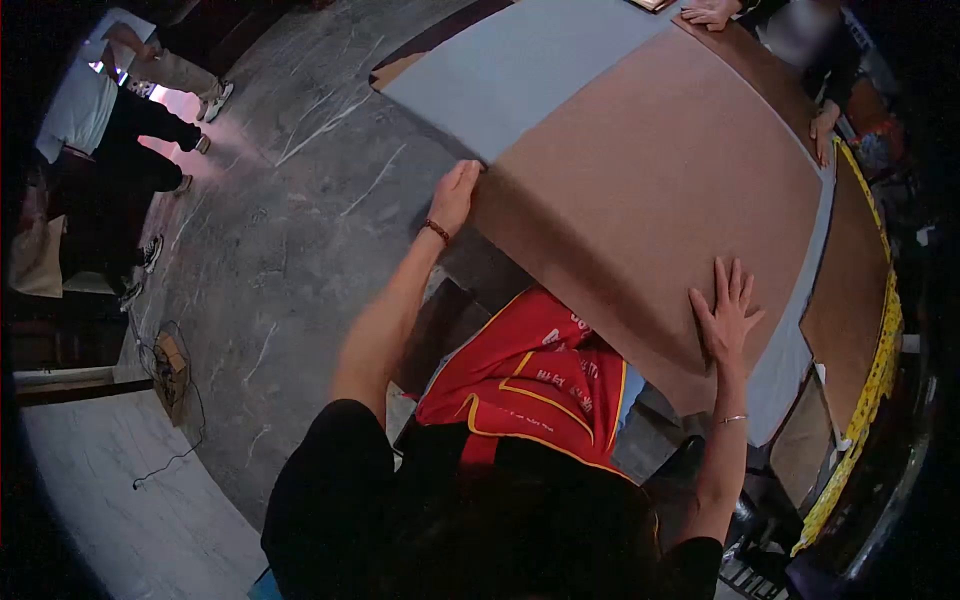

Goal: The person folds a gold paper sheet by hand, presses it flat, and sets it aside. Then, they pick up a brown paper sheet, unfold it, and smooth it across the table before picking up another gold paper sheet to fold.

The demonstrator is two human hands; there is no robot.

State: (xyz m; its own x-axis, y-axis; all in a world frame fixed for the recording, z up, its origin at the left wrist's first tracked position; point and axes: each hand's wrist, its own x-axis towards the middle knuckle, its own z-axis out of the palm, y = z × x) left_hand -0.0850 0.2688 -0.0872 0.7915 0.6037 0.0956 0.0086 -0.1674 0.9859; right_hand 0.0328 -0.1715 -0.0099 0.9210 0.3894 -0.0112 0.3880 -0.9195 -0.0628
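Observation:
A large brown board (650, 190) lies on top of a grey sheet (520, 60) on a table. My left hand (455, 192) grips the board's near left corner, with a bead bracelet on the wrist. My right hand (727, 312) lies flat on the board's near edge, fingers spread, palm down. A red apron with yellow trim (535, 375) hangs below the board against my body.
Another person's hands (825, 125) rest on the board's far edge, and one more hand (708, 14) at the far corner. A yellow tape strip (880, 350) runs along the table's right side. People stand on the grey marble floor (290, 200) at the left.

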